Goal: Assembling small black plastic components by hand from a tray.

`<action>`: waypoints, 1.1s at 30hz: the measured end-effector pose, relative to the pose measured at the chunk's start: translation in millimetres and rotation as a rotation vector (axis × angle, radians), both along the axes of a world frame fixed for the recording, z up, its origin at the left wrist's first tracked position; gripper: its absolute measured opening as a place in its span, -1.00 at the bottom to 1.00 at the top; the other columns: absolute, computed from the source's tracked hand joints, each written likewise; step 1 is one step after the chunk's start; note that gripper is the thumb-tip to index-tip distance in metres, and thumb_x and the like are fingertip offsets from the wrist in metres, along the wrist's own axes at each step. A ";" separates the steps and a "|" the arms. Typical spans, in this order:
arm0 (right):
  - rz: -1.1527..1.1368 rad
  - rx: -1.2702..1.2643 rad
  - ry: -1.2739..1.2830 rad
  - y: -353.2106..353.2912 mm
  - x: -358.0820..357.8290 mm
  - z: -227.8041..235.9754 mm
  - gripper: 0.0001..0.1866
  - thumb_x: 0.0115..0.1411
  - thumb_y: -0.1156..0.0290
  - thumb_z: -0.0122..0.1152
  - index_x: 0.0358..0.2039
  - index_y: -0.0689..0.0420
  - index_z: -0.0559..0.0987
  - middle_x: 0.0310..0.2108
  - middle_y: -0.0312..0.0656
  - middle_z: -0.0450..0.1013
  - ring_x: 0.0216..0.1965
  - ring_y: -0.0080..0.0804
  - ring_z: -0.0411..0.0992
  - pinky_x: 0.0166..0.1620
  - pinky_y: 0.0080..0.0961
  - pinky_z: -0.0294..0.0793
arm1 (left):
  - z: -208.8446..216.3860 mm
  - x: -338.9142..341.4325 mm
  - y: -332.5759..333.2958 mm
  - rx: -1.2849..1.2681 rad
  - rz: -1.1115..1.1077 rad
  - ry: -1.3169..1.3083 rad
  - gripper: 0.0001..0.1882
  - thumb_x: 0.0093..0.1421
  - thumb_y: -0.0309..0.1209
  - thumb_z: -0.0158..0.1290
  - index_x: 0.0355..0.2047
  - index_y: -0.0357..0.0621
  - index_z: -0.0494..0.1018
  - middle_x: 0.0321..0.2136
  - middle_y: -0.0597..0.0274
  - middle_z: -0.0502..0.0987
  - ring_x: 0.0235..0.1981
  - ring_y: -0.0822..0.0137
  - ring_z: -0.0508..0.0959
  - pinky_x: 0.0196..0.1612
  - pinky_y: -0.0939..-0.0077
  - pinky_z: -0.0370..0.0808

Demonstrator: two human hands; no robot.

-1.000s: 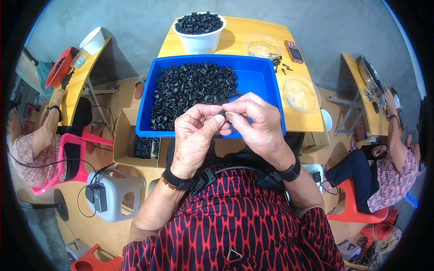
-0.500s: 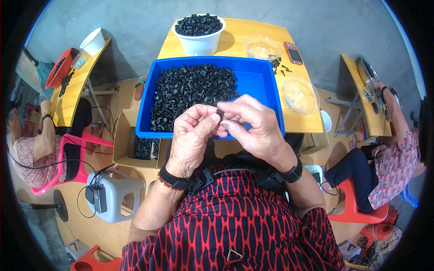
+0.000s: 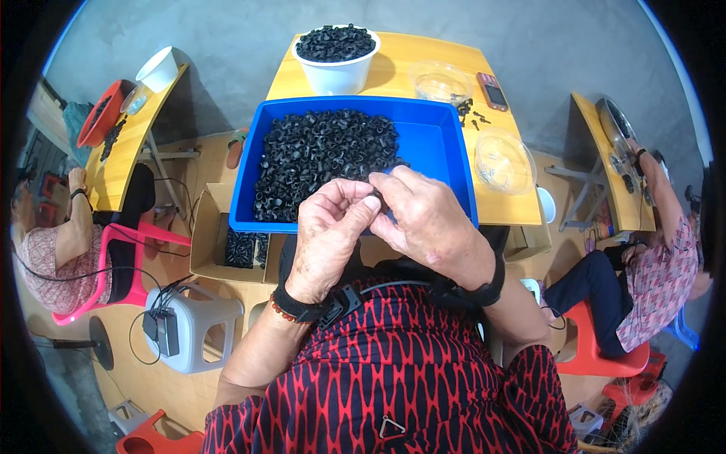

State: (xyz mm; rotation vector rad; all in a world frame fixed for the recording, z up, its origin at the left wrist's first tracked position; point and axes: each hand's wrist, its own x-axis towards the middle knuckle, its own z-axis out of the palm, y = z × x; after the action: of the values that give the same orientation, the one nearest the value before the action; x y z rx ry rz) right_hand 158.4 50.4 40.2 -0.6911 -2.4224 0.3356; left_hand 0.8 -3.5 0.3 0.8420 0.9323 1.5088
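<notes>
Fingertips of both hands meet over the near edge of a blue tray [image 3: 446,159]. My left hand [image 3: 327,234] pinches a small black plastic part [image 3: 377,197] between thumb and forefinger. From the other side my right hand [image 3: 429,216] closes on the same part, its fingers bent and hiding most of it. Exactly how the part is shaped cannot be made out. A heap of small black ring-like plastic parts [image 3: 325,155] fills the left and middle of the tray, whose blue bottom shows at the right.
Behind the tray stands a white bucket [image 3: 338,76] heaped with black parts. To the right are clear plastic bowls [image 3: 503,160], loose black pieces [image 3: 475,113] and a red phone [image 3: 492,92]. A cardboard box [image 3: 208,242] sits below left. Co-workers sit at side tables.
My right hand has come in closer to the left, its fingers now curled over the black part. The view has shifted slightly; the tray and heap look the same.
</notes>
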 end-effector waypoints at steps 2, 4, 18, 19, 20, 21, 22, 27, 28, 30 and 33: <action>0.016 0.053 0.068 -0.1 1.3 -3.0 -0.59 0.01 0.47 0.36 -0.13 0.30 0.48 -0.37 -0.06 0.40 -0.34 -0.09 0.49 -0.31 -0.29 0.53 | 0.4 -1.2 0.0 0.003 -0.023 0.081 -0.89 0.23 -0.56 0.16 -0.24 -0.30 0.53 -0.35 0.29 0.58 -0.35 0.58 0.52 -0.24 0.67 0.51; 0.019 0.080 0.069 -1.5 1.6 -4.9 -0.57 0.02 0.46 0.36 -0.10 0.31 0.47 -0.36 -0.06 0.40 -0.34 -0.10 0.49 -0.31 -0.31 0.53 | 1.2 -1.2 -0.8 0.009 -0.015 0.087 -0.91 0.23 -0.56 0.17 -0.26 -0.30 0.54 -0.38 0.31 0.58 -0.36 0.59 0.51 -0.26 0.69 0.49; 0.049 0.157 0.064 0.5 0.4 -23.2 -0.54 0.05 0.45 0.35 -0.05 0.36 0.48 -0.40 -0.07 0.40 -0.43 -0.14 0.49 -0.39 -0.33 0.53 | -4.9 0.9 -3.0 0.103 0.080 0.268 -0.95 0.18 -0.60 0.20 -0.33 -0.27 0.58 -0.46 0.36 0.58 -0.45 0.63 0.49 -0.37 0.71 0.46; 0.089 0.063 0.111 6.0 1.3 -23.4 -0.53 0.06 0.44 0.36 -0.03 0.35 0.48 -0.37 -0.06 0.42 -0.42 -0.15 0.50 -0.38 -0.34 0.53 | -2.6 0.9 -3.3 0.096 0.088 0.213 -0.95 0.18 -0.60 0.20 -0.33 -0.27 0.58 -0.45 0.35 0.58 -0.44 0.61 0.51 -0.35 0.69 0.48; 0.130 -0.031 0.158 10.8 2.7 -22.9 -0.52 0.07 0.42 0.37 -0.02 0.33 0.48 -0.35 -0.05 0.44 -0.42 -0.15 0.51 -0.38 -0.36 0.53 | -0.1 0.8 -3.6 0.089 0.095 0.158 -0.95 0.18 -0.60 0.20 -0.33 -0.27 0.57 -0.44 0.33 0.59 -0.43 0.59 0.52 -0.34 0.68 0.50; 0.084 -0.180 0.158 11.0 3.4 -12.0 -0.51 0.07 0.41 0.38 0.00 0.32 0.48 -0.31 -0.02 0.46 -0.41 -0.15 0.52 -0.37 -0.36 0.53 | 2.6 -1.4 -2.7 0.123 0.171 0.113 -0.97 0.21 -0.58 0.17 -0.33 -0.26 0.55 -0.42 0.29 0.60 -0.42 0.54 0.56 -0.31 0.62 0.53; 0.033 -0.330 0.155 10.9 6.3 1.1 -0.49 0.07 0.40 0.39 0.01 0.31 0.48 -0.28 0.01 0.49 -0.40 -0.16 0.53 -0.36 -0.37 0.54 | 5.0 -10.3 -0.5 0.154 0.236 0.102 -0.97 0.24 -0.55 0.15 -0.32 -0.24 0.53 -0.41 0.24 0.60 -0.42 0.49 0.57 -0.28 0.57 0.55; -0.148 -0.085 0.127 66.0 42.8 -17.6 -0.72 0.10 0.45 0.30 -0.18 0.30 0.58 -0.34 0.08 0.54 -0.34 -0.02 0.55 -0.21 -0.22 0.54 | 5.9 -77.6 8.5 0.216 0.893 -0.004 -0.82 0.34 -0.38 0.06 -0.15 -0.23 0.42 -0.26 0.15 0.56 -0.37 0.39 0.53 -0.20 0.40 0.54; -0.151 -0.121 -0.035 71.8 48.1 -22.4 -0.76 0.11 0.46 0.26 -0.21 0.29 0.57 -0.33 0.08 0.54 -0.30 0.02 0.53 -0.17 -0.17 0.52 | 5.4 -89.4 7.1 0.199 0.949 -0.061 -0.79 0.35 -0.36 0.05 -0.11 -0.23 0.40 -0.24 0.15 0.55 -0.34 0.38 0.52 -0.18 0.39 0.53; -0.152 -0.156 -0.194 75.9 49.4 -33.4 -0.81 0.13 0.48 0.22 -0.25 0.27 0.57 -0.32 0.08 0.53 -0.27 0.07 0.52 -0.13 -0.12 0.50 | -1.8 -114.3 5.6 0.157 1.046 -0.137 -0.72 0.37 -0.33 0.01 -0.03 -0.27 0.34 -0.20 0.13 0.52 -0.31 0.35 0.50 -0.16 0.39 0.53; -0.094 -0.157 -0.246 72.6 40.8 -39.4 -0.80 0.07 0.53 0.22 -0.27 0.32 0.58 -0.33 0.10 0.51 -0.20 0.12 0.48 -0.11 -0.13 0.47 | -18.3 -144.1 3.7 0.159 1.029 -0.269 -0.68 0.40 -0.35 -0.04 0.02 -0.36 0.27 -0.12 0.06 0.45 -0.26 0.30 0.49 -0.12 0.38 0.51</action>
State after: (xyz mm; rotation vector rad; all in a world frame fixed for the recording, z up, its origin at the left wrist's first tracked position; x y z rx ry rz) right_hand 199.2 123.0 0.8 -0.9622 -2.6029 0.4269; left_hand -143.4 0.2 -18.1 0.2047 1.1095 2.5229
